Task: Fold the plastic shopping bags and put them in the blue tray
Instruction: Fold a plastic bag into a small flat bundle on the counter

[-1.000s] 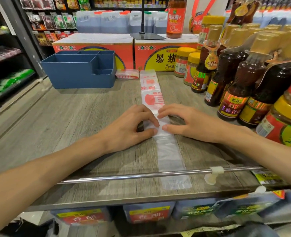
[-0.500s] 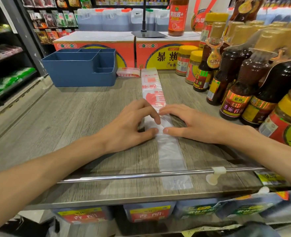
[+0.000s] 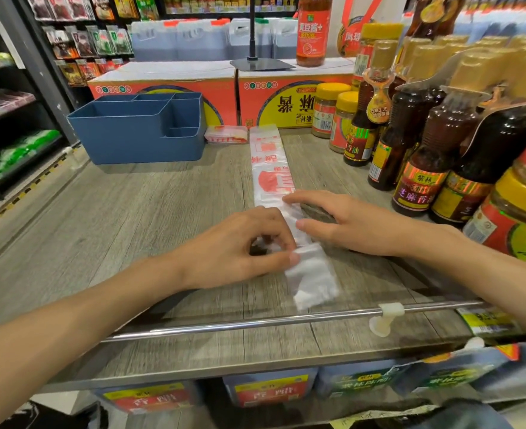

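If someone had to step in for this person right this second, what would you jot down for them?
Left hand: pinches the near end of the long bag strip, lifting it off the wooden shelf to fold over.
Right hand: fingers flat, pressing the strip at the crease.
Blue tray: far left on the shelf; nothing visible inside it from this angle.
Folded bag: lies beside the tray, not in it.
Done: strip narrowed lengthwise.
Left: fold it up short, then move both bags into the tray.

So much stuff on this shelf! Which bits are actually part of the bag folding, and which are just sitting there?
Part of the job: long bag strip, left hand, right hand, blue tray, folded bag.

Just sitting there: sauce bottles, yellow-lidded jars, red cartons.
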